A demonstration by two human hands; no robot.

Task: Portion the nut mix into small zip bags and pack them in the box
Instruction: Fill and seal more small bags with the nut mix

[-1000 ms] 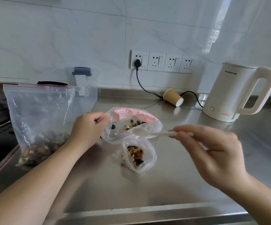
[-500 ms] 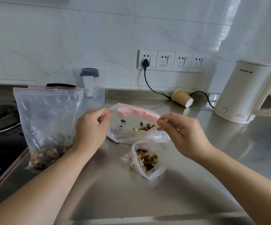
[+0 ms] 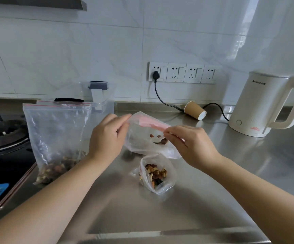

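Note:
A small zip bag [image 3: 143, 138] with a pink zip strip and a few nuts inside is held above the steel counter [image 3: 160, 208]. My left hand [image 3: 107, 138] pinches its left top corner. My right hand [image 3: 190, 143] pinches the zip strip at the right end. Just in front lies a second small bag [image 3: 155, 175] holding nut mix, its mouth facing me. The large zip bag of nut mix [image 3: 56, 138] stands upright at the left, nuts at its bottom. A clear plastic box [image 3: 105, 103] with a grey latch stands behind it.
A cream electric kettle [image 3: 264, 106] stands at the right, its black cord running to the wall sockets [image 3: 183, 73]. A paper cup [image 3: 194, 110] lies on its side by the wall. A gas hob [image 3: 3, 138] borders the counter at the left.
My right hand came in from the right and took hold of the pink zip strip. The spoon-like white stick it held a second ago is out of sight. The camera tilted up slightly.

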